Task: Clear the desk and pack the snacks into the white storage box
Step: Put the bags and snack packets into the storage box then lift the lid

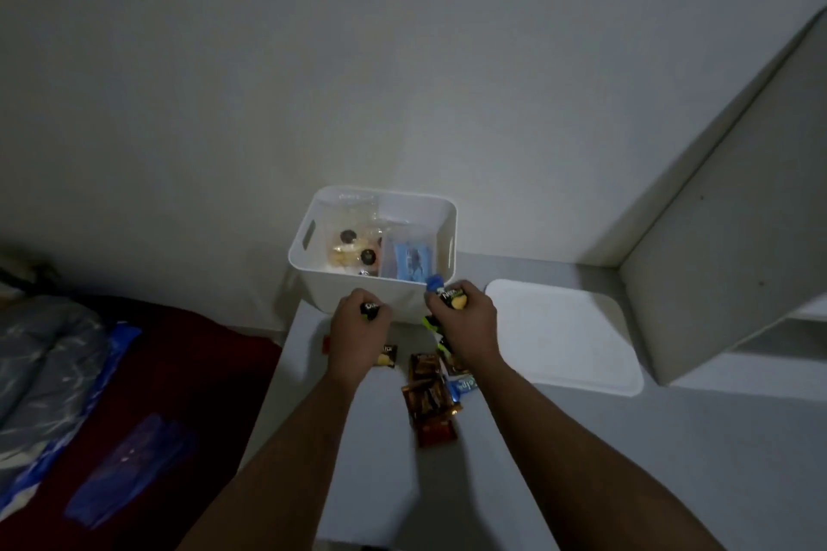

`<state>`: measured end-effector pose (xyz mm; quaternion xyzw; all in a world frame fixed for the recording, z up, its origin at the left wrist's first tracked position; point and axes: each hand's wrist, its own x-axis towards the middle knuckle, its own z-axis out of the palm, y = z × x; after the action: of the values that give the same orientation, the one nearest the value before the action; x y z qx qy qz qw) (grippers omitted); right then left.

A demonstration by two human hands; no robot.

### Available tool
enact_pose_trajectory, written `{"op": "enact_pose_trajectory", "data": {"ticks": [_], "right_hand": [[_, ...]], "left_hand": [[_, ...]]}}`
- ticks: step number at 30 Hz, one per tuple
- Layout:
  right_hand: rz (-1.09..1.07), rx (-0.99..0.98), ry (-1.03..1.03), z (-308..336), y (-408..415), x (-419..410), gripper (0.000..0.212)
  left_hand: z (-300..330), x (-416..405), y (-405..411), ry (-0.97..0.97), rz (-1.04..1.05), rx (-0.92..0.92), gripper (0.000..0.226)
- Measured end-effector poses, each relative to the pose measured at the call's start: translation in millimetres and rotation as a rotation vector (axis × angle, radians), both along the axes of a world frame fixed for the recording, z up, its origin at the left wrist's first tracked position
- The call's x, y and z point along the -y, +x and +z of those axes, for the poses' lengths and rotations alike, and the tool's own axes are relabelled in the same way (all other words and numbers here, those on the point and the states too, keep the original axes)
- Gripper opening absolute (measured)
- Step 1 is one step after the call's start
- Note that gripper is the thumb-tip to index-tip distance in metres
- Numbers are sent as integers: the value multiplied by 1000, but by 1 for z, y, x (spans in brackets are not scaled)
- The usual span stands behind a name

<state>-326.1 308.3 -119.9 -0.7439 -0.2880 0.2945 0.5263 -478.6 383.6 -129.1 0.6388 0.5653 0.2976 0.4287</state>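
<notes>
Dim room w/ a plain grey wall, and a white desk point(671, 438) in the lower middle of the frame. The white storage box point(358, 293) sits at the far edge of the desk, center frame. It's open on top, w/ slot handles on its left & right sides, long side running left-right. Inside: clear bags of round cookies point(353, 248) on the left, a blue packet point(414, 262) on the right. A flat white lid point(564, 336) lies just beside the box, to its right.

Left hand point(358, 331) is closed around a small dark snack pack point(370, 310), just in front of the box. Right hand point(463, 324) is clenched on a dark & yellow snack pack point(453, 299) w/ a blue bit on top, touching the box rim. More snacks lie btwn the arms: brown wrappers point(427, 398) in a row running toward the bottom, plus a blue one point(463, 385).
</notes>
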Motion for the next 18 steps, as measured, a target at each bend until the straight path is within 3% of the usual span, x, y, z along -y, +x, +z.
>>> {"op": "enact_pose_trajectory", "data": {"ticks": [2, 5, 9, 12, 16, 18], "right_hand": [[18, -54, 40, 27, -9, -37, 20], [-1, 19, 23, 50, -16, -93, 27], [27, 10, -38, 61, -23, -160, 34], [118, 21, -125, 65, -25, -192, 53], [271, -50, -301, 53, -20, -212, 67], [219, -41, -282, 43, -16, -209, 64]], "left_hand": [[26, -32, 5, -60, 35, 47, 8], [49, -78, 13, -80, 92, 103, 10], [58, -140, 19, -19, 140, 90, 33], [55, -179, 22, -80, 174, 84, 45], [35, -204, 20, -282, 46, -73, 70], [24, -203, 20, -291, 28, -137, 67]]}}
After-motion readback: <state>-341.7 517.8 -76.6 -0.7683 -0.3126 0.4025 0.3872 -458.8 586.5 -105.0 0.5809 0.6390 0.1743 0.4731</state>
